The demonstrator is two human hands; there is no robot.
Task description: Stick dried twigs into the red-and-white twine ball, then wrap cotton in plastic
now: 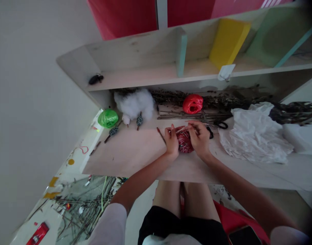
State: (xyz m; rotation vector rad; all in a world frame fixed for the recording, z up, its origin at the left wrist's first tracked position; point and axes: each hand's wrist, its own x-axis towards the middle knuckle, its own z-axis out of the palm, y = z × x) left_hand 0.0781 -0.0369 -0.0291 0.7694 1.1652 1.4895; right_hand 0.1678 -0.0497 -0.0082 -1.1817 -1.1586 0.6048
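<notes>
Wrap approx done: red ball on counter looks mostly covered.
L hand + R hand fingers clamp it; pale strand up top looks loose.

Left grip and right grip both clasp a small red-and-white wound plastic-string ball, low over the pale wooden tabletop. Behind it: glossy red raffia ball among dry brown twigs. Black-handled scissors just beside right grip. Green raffia ball and white fluffy cotton wad off to the left; crumpled white plastic sheet to the right.
</notes>
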